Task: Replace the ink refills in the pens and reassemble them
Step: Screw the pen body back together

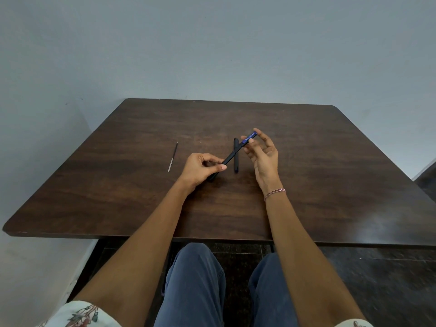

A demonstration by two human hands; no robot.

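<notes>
Gripping the slim black plastic pen (232,156) above the middle of the dark wooden counter (306,185), the person's left hand (200,167) curls its fingers round the barrel while the right hand (264,156) pinches the blue cap (250,137), likely the uncapping step, which calls for a straight pull next.

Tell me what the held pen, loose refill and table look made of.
Held pen: matte black plastic, by its dull even surface; glossy blue clip with white print.
Refill: thin tube, pale, likely plastic, dark at the far end; tip too small to tell.
Table: dark wood grain with a soft sheen, possibly laminate.
</notes>
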